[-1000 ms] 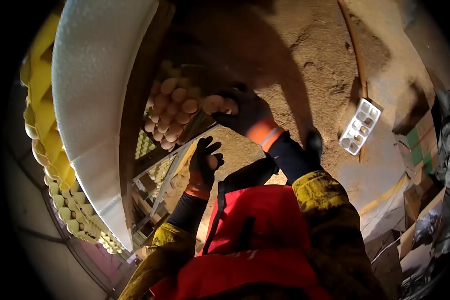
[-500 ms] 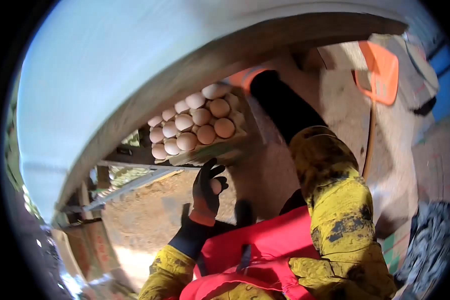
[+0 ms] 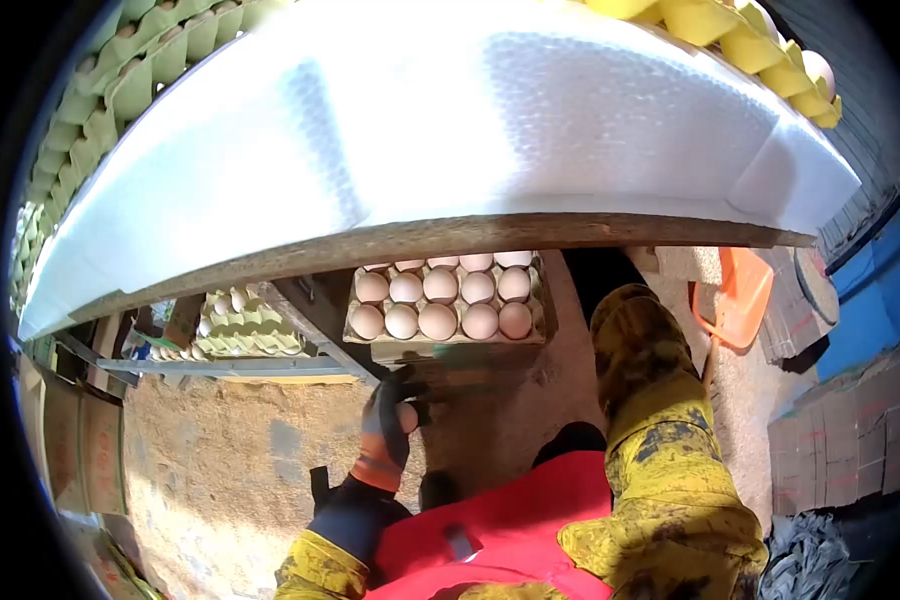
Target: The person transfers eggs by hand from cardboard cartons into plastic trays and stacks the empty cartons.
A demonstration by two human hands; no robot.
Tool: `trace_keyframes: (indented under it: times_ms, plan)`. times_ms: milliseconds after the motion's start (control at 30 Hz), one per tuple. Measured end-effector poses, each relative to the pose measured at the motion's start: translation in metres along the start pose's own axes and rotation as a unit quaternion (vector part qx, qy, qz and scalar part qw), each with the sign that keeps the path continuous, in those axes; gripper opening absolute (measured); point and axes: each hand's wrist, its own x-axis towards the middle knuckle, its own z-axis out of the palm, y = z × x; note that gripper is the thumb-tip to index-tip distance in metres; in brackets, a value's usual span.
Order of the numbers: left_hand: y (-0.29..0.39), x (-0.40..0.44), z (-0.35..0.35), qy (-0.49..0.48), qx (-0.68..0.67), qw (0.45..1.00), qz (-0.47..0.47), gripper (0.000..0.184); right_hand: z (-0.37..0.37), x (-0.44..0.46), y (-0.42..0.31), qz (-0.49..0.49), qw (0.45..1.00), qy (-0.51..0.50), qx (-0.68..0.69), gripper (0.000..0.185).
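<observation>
Head view: one egg (image 3: 407, 418) sits in the left hand (image 3: 381, 412), fingers curled; the egg tray (image 3: 458, 338) lies just off at one o'clock, visible rows running nine-to-three. Wooden edge (image 3: 470, 232) hides the right hand; its grip, I cannot tell.

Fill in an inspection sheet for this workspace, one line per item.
Surface: white sheet above a wooden edge, partly in glare.
Job's things: egg tray below the edge, its far part hidden; tray eggs in the visible rows; a single egg in hand.
Clutter: orange plastic item and crumpled dark material, both at right.
Hands: left hand gloved, holding the single egg; right hand out of sight beyond the edge, sleeve visible.
Cables: nothing seen.
Surroundings: green trays upper left, yellow tray upper right, cardboard boxes at left.
</observation>
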Motion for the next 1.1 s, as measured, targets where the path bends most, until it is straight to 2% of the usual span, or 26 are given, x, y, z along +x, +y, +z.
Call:
trace_keyframes:
  times_ms: [33,133,167,200,267,300,333,367,400,433,467,500,533,567,600,633,667,733,767,800,833,867,967,1033,1100]
  plan:
    - [-0.007,0.006,-0.006,-0.018,0.041,0.997,0.058,0.049,0.002,0.000,-0.001,-0.001,1.000,0.007,0.007,0.032]
    - [-0.009,0.019,0.001,0.013,-0.056,0.998,0.035,0.045,0.019,-0.001,-0.011,-0.018,0.999,0.034,0.028,0.031]
    - [-0.014,0.029,0.004,0.043,-0.063,0.996,0.056,0.039,0.027,-0.003,-0.016,-0.027,0.998,0.040,0.036,0.030]
    - [-0.040,0.050,-0.014,0.019,-0.012,0.994,0.104,0.034,0.030,-0.007,-0.019,-0.031,0.997,0.044,0.048,0.029]
    - [-0.059,0.076,-0.025,0.004,-0.059,0.992,0.110,0.033,0.026,-0.028,-0.021,-0.050,0.990,0.049,0.126,0.028]
    - [-0.056,0.079,-0.020,0.014,-0.158,0.986,0.058,0.035,0.017,-0.047,-0.017,-0.064,0.978,0.044,0.192,0.028]
    - [-0.050,0.081,-0.017,0.028,-0.156,0.987,0.031,0.036,0.000,-0.072,-0.006,-0.068,0.955,0.048,0.283,0.027]
    - [-0.056,0.090,-0.019,0.012,-0.252,0.968,0.014,0.035,-0.024,-0.099,0.013,-0.057,0.926,0.061,0.368,0.027]
    - [-0.061,0.095,-0.024,-0.028,-0.274,0.961,0.031,0.034,-0.057,-0.127,0.042,-0.037,0.889,0.097,0.447,0.026]
    - [-0.067,0.101,-0.028,-0.067,-0.297,0.951,0.049,0.033,-0.098,-0.150,0.077,-0.015,0.843,0.170,0.511,0.026]
    - [-0.076,0.109,-0.028,-0.062,-0.286,0.953,0.084,0.033,-0.147,-0.171,0.113,0.010,0.798,0.268,0.539,0.025]
    - [-0.094,0.121,-0.037,-0.084,-0.311,0.942,0.091,0.033,-0.201,-0.195,0.146,0.084,0.763,0.340,0.542,0.025]
    - [-0.112,0.133,-0.047,-0.107,-0.336,0.931,0.096,0.032,-0.264,-0.194,0.121,0.039,0.780,0.402,0.478,0.023]
    - [-0.111,0.131,-0.039,-0.049,-0.325,0.940,0.094,0.033,-0.326,-0.193,0.097,-0.001,0.788,0.464,0.405,0.027]
    - [-0.110,0.129,-0.031,0.009,-0.312,0.946,0.090,0.033,-0.370,-0.190,0.059,-0.053,0.826,0.441,0.348,0.031]
    - [-0.138,0.150,-0.038,0.066,-0.335,0.936,0.081,0.034,-0.399,-0.179,0.030,-0.102,0.856,0.415,0.291,0.036]
    - [-0.157,0.165,-0.044,-0.031,-0.451,0.889,0.069,0.034,-0.418,-0.162,0.013,-0.126,0.894,0.358,0.237,0.037]
    - [-0.182,0.176,-0.052,-0.215,-0.643,0.734,0.036,0.035,-0.432,-0.126,-0.003,-0.136,0.950,0.267,0.089,0.042]
    - [-0.175,0.167,-0.047,-0.167,-0.554,0.813,0.065,0.036,-0.432,-0.110,-0.005,-0.126,0.965,0.232,-0.005,0.047]
    - [-0.157,0.153,-0.042,-0.113,-0.455,0.879,0.093,0.037,-0.433,-0.100,-0.009,-0.077,0.981,0.177,-0.030,0.051]
    - [-0.147,0.147,-0.041,-0.079,-0.394,0.908,0.117,0.036,-0.432,-0.090,-0.013,-0.031,0.991,0.119,-0.055,0.055]
    - [-0.148,0.150,-0.044,-0.071,-0.360,0.917,0.156,0.035,-0.431,-0.074,0.007,-0.068,0.992,0.101,0.033,0.051]
    - [-0.157,0.170,-0.060,-0.040,-0.252,0.931,0.262,0.029,-0.429,-0.077,0.012,-0.097,0.978,0.159,0.091,0.038]
    - [-0.155,0.176,-0.071,-0.001,-0.156,0.937,0.314,0.022,-0.430,-0.090,0.019,-0.195,0.922,0.298,0.149,0.031]
    - [-0.131,0.145,-0.043,0.078,-0.225,0.946,0.222,0.023,-0.412,-0.138,0.020,-0.226,0.861,0.210,0.405,0.031]
